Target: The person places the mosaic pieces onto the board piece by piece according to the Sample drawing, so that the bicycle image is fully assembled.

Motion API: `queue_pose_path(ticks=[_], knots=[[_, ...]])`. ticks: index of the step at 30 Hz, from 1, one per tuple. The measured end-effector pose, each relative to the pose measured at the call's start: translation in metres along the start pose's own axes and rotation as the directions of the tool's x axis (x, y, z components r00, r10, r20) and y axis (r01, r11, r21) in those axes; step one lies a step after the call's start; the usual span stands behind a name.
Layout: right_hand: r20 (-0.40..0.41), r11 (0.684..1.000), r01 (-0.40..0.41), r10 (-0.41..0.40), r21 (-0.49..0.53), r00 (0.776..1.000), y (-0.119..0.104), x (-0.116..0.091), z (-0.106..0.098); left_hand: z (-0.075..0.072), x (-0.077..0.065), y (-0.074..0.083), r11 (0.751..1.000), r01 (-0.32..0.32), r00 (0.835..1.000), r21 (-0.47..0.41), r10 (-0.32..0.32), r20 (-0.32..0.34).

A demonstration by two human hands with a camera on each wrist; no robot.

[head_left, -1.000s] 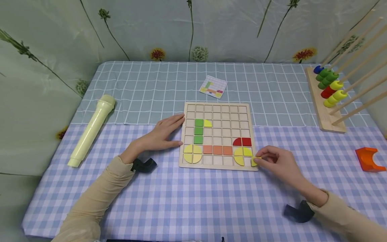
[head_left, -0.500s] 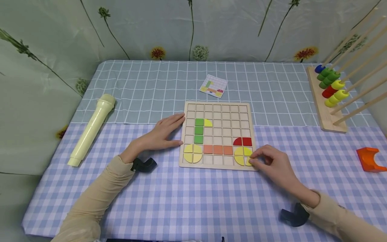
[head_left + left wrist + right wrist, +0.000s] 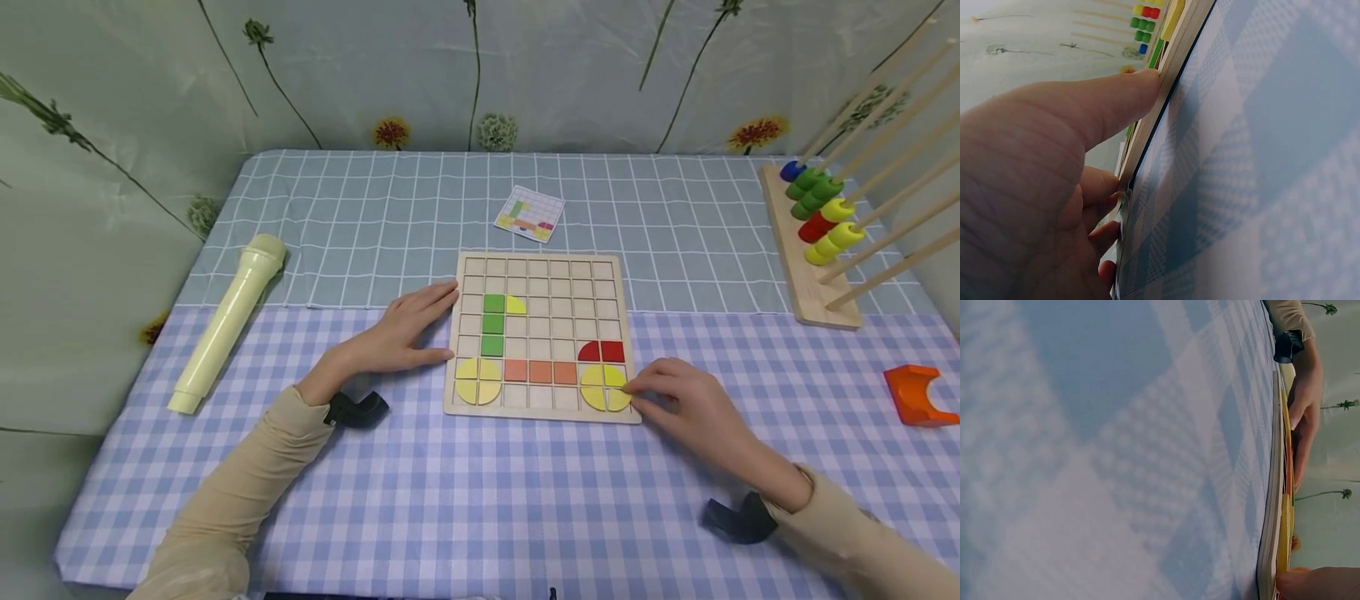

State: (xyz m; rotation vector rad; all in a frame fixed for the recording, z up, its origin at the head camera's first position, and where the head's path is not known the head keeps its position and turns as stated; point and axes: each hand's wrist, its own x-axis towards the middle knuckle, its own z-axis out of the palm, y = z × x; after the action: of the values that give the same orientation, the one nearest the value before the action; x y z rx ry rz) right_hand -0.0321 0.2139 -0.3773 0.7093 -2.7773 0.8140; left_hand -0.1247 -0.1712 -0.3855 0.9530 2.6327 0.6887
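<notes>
A wooden grid board (image 3: 543, 267) lies mid-table with flat coloured pieces set in its cells. Along its left edge, my left hand (image 3: 397, 335) rests with fingers spread and thumb against the rim. My right hand (image 3: 693, 404) is at the lower right corner, fingertips right at the edge of a yellow quarter-circle piece (image 3: 618, 401). That piece lies in its cell, completing a yellow circle with the others. Only one fingertip (image 3: 1313, 584) of this hand shows in the right wrist view, against the yellow piece. Green squares (image 3: 492, 325), orange squares (image 3: 540, 372) and red pieces (image 3: 612, 352) fill other cells.
A small printed pattern card (image 3: 529, 214) lies behind the board. To the left is a pale yellow tube (image 3: 228, 325) with a wider end. At right stand a wooden bead rack (image 3: 810, 250) with tall rods and an orange block (image 3: 917, 396) with a curved cut-out.
My right hand has brought the yellow quarter-circle from the board's right rim leftward into the corner cell, then drawn back slightly to the right. My left hand has stayed still.
</notes>
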Motion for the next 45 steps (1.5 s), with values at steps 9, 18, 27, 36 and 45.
queue_pose_path(ticks=[9, 18, 27, 36, 45], knots=[[-0.042, 0.999, 0.045, -0.045, -0.008, 0.998, 0.001, 0.004, -0.002, -0.001, 0.000, 0.002, 1.000, 0.000, 1.000, -0.005, 0.000, 0.000], [-0.063, 0.985, -0.113, 0.105, -0.131, 0.992, 0.012, 0.005, -0.018, -0.002, 0.000, 0.002, 1.000, 0.007, 1.000, 0.000, -0.007, 0.005], [0.004, 0.934, -0.264, 0.273, -0.241, 0.962, 0.018, 0.007, -0.023, -0.001, 0.000, 0.001, 1.000, 0.000, 1.000, -0.002, 0.000, 0.002], [0.062, 0.922, -0.270, 0.298, -0.278, 0.953, 0.017, 0.012, -0.020, -0.001, 0.000, 0.001, 1.000, -0.002, 1.000, 0.000, 0.002, -0.001], [0.036, 0.947, -0.202, 0.217, -0.248, 0.975, 0.017, 0.016, -0.013, -0.001, 0.000, 0.004, 1.000, 0.001, 1.000, -0.007, -0.001, 0.001]])
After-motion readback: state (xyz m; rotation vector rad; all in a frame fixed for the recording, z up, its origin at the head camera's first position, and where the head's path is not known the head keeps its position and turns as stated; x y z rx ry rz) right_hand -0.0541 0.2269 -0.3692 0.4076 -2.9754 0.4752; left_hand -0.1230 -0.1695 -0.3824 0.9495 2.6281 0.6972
